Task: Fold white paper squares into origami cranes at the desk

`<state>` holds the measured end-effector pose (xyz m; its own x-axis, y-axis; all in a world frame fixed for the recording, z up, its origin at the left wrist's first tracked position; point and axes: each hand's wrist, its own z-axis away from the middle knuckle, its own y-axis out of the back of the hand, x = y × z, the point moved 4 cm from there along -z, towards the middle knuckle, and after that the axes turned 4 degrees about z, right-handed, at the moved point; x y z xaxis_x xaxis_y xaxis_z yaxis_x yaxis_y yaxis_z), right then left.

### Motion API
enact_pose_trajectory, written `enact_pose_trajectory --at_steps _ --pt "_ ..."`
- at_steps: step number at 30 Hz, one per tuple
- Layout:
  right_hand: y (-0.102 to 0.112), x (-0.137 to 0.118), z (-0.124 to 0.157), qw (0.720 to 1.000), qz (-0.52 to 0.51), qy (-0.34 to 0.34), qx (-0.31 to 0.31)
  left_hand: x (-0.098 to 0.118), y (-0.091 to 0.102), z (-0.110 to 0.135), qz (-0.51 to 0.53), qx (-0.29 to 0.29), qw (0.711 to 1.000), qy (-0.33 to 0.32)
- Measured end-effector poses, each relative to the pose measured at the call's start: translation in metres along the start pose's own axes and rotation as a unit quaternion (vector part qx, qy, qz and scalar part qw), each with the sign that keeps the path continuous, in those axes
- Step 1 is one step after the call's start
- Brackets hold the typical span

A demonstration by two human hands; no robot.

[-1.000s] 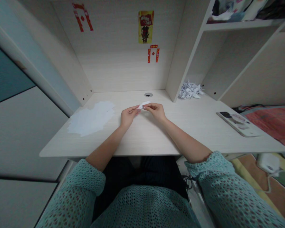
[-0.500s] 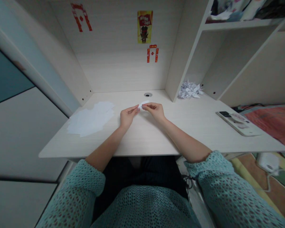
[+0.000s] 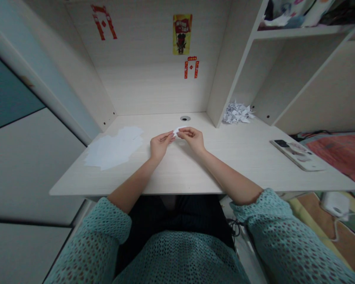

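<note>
Between my two hands is a small piece of white paper (image 3: 176, 131), held just above the desk top. My left hand (image 3: 160, 145) pinches its left side between thumb and fingers. My right hand (image 3: 193, 138) grips the opposite side, fingertips close to those of the left. Part of the paper is hidden behind the fingers, so any fold in it cannot be made out. On the desk to the left lies a spread of flat white paper sheets (image 3: 112, 149). A heap of small folded or crumpled white paper pieces (image 3: 238, 113) sits at the back right.
The pale desk (image 3: 177, 177) has a back wall and a right-hand divider (image 3: 235, 67). A phone (image 3: 297, 156) rests near its right edge. A round cable hole (image 3: 185, 118) is behind my hands. Beyond the right edge lies red cloth (image 3: 331, 152).
My hands keep their pinch on the paper with hardly any movement. The whole view has shifted very slightly.
</note>
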<state>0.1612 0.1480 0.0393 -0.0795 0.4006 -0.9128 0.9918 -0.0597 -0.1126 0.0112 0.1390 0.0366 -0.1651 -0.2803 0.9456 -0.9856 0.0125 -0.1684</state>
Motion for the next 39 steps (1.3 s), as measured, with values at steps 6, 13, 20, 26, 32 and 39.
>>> enact_pose_trajectory --at_steps 6,13,20,26,32,39 --pt "-0.001 0.004 0.002 0.999 -0.017 -0.032 0.002 0.006 -0.002 0.004 -0.008 0.001 1.0 -0.018" --pt "-0.002 0.012 -0.003 0.996 -0.06 -0.064 0.006 0.001 -0.002 0.002 -0.005 -0.01 1.0 -0.016" --pt "0.003 0.014 -0.009 0.998 -0.052 -0.045 -0.007 -0.001 -0.002 -0.002 0.004 -0.037 0.999 0.036" --pt "0.008 0.013 -0.011 0.999 -0.044 -0.031 -0.003 -0.014 -0.001 -0.004 -0.013 -0.061 0.993 0.1" --pt "0.006 0.011 -0.008 0.999 -0.034 -0.026 -0.014 -0.017 0.0 -0.004 -0.046 -0.066 0.993 0.084" --pt "0.005 0.008 -0.008 0.999 -0.048 -0.02 -0.008 -0.015 0.001 -0.006 -0.057 -0.057 0.993 0.084"
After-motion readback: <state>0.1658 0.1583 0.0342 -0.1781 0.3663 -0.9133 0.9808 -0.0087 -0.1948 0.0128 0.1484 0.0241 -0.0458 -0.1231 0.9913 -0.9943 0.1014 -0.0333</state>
